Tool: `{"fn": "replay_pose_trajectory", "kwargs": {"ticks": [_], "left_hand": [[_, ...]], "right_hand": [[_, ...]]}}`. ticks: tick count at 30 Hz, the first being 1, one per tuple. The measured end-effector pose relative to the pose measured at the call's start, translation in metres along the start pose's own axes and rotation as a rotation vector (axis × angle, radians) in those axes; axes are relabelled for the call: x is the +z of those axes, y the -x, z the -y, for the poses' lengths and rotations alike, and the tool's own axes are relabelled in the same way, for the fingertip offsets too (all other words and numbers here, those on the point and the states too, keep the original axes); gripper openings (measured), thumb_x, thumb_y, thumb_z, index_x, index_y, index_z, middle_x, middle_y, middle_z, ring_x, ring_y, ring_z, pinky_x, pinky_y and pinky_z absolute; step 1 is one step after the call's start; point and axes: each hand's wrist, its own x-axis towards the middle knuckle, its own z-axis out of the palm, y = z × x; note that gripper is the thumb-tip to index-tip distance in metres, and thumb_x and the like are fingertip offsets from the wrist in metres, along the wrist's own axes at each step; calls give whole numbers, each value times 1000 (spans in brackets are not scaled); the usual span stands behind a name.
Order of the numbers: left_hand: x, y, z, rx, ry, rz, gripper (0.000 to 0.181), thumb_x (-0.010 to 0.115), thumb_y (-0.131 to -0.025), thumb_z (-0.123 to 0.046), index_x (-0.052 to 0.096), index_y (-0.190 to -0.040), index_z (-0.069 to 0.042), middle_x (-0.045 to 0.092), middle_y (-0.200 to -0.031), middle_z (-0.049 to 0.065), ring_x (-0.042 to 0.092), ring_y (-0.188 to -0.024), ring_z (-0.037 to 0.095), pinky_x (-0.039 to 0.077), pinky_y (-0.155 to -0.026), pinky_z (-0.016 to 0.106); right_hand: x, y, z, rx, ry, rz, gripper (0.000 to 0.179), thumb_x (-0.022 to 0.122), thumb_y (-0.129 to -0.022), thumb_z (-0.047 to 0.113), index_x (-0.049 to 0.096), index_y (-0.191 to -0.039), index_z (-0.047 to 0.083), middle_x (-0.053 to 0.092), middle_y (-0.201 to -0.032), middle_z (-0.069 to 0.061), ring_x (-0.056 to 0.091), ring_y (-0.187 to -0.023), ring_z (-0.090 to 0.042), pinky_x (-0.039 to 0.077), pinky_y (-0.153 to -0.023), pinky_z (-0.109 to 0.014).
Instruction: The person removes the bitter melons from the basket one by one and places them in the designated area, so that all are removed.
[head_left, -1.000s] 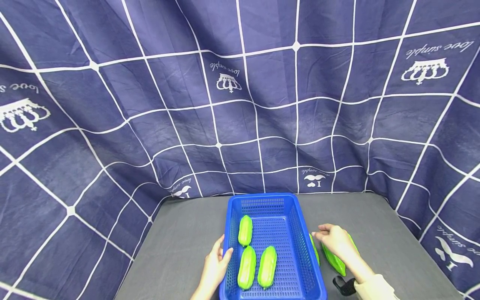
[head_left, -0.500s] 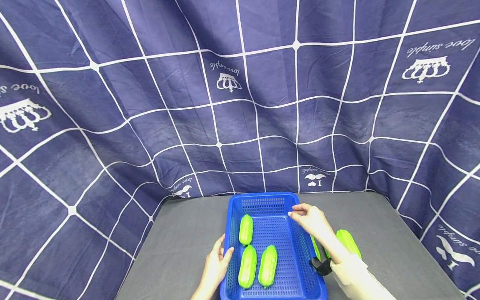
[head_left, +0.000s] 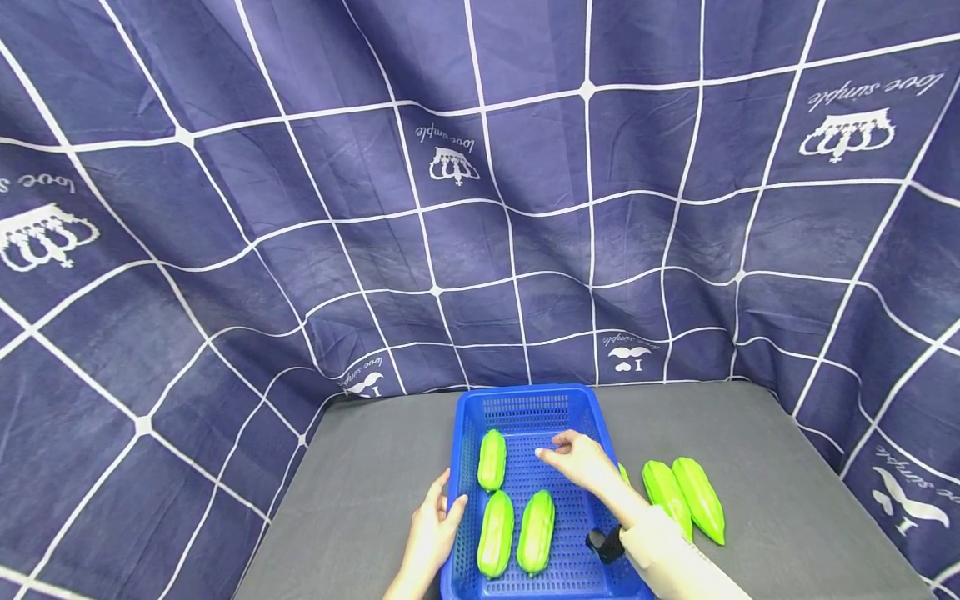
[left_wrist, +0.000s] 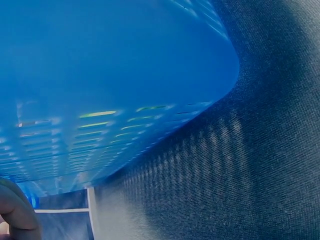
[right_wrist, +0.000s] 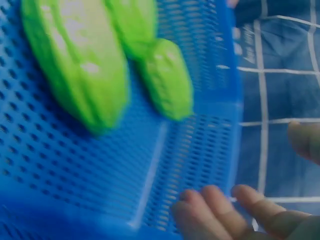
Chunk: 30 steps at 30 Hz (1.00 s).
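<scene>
My left hand (head_left: 431,533) grips the left rim of a blue perforated plastic basket (head_left: 517,390), thumb over the edge. In the left wrist view its curled fingers (left_wrist: 17,212) show beside the basket wall (left_wrist: 115,60). My right hand (head_left: 585,462) is over the basket's interior with nothing in it. Its fingers (right_wrist: 215,215) and thumb stand apart in the right wrist view. Inside the basket lie three long, ridged green gourds: one toward the back (head_left: 492,460), and two side by side nearer me, a left gourd (head_left: 495,535) and a right gourd (head_left: 536,533).
On the grey tabletop (head_left: 360,483), right of the basket, lie two more green gourds, an inner one (head_left: 666,492) and an outer one (head_left: 701,500). Another gourd (head_left: 624,473) shows partly between basket and right forearm. A navy gridded curtain (head_left: 525,242) surrounds the table.
My right hand has moved left from the gourds beside the basket to over its interior, uncovering two of those gourds. The left hand keeps its hold on the rim.
</scene>
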Motion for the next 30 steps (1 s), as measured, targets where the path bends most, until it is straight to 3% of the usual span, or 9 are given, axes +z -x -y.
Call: {"fn": "replay_pose_trajectory", "kwargs": {"ticks": [3, 8, 15, 23, 30], "left_hand": [[1, 0, 0, -1, 0, 1, 55, 67, -92, -20, 49, -140, 0, 55, -72, -1, 47, -57, 2, 41, -57, 22], [2, -1, -1, 3, 9, -7, 54, 68, -92, -19, 50, -139, 0, 54, -70, -1, 46, -55, 1, 41, -56, 21], [2, -1, -2, 5, 12, -10, 54, 67, -92, -18, 50, -139, 0, 57, -71, -1, 47, -55, 1, 42, -56, 21], [1, 0, -1, 0, 20, 7, 55, 67, -93, -20, 48, -140, 0, 57, -72, 0, 49, -57, 2, 43, -57, 22], [-1, 2, 0, 54, 55, -10, 54, 66, -93, -20, 49, -139, 2, 56, -70, -1, 43, -54, -2, 41, -55, 21]], "right_hand": [[13, 4, -4, 23, 70, 59, 55, 74, -81, 34, 63, -112, -10, 70, -100, -23, 68, -96, -38, 52, -84, -49], [30, 11, -8, 93, 188, 151, 75, 74, -82, 40, 53, -121, -21, 61, -118, -36, 59, -113, -49, 46, -97, -54], [48, 17, -8, 159, 266, 279, 73, 74, -82, 43, 55, -116, -18, 63, -111, -29, 61, -109, -42, 46, -98, -51], [62, 19, -9, 150, 248, 252, 75, 76, -81, 36, 50, -120, -23, 59, -116, -35, 58, -113, -47, 44, -100, -54], [70, 24, -8, 99, 272, 223, 74, 79, -78, 31, 50, -120, -23, 60, -112, -37, 59, -109, -50, 45, -98, -55]]}}
